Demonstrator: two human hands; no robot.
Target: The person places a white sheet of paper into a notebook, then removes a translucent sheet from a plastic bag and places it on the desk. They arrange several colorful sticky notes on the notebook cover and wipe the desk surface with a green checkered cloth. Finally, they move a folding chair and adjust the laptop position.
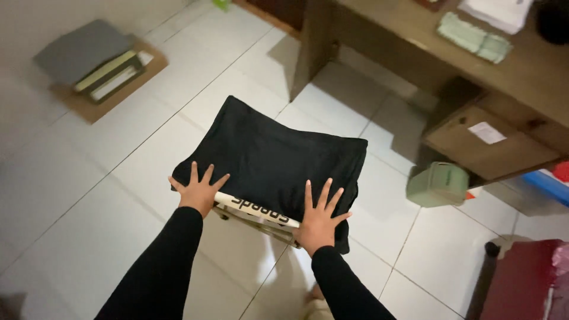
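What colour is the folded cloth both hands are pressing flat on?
Black, plain with no pattern: the folded cloth shows best in the head view, under the left hand and right hand.

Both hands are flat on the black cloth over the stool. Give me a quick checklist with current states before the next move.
1. Left hand flat on the black cloth, fingers spread: ok.
2. Right hand flat on the cloth's near edge, fingers spread: ok.
3. Either hand has a grip on the cloth: not ok, both only press with open palms.
4. Cloth covers the small table or stool beneath: ok, though the white printed near edge shows.
5. Cloth lies smooth: ok, only faint creases visible.
6. Stool legs stand firm on the tiled floor: cannot tell, mostly hidden.
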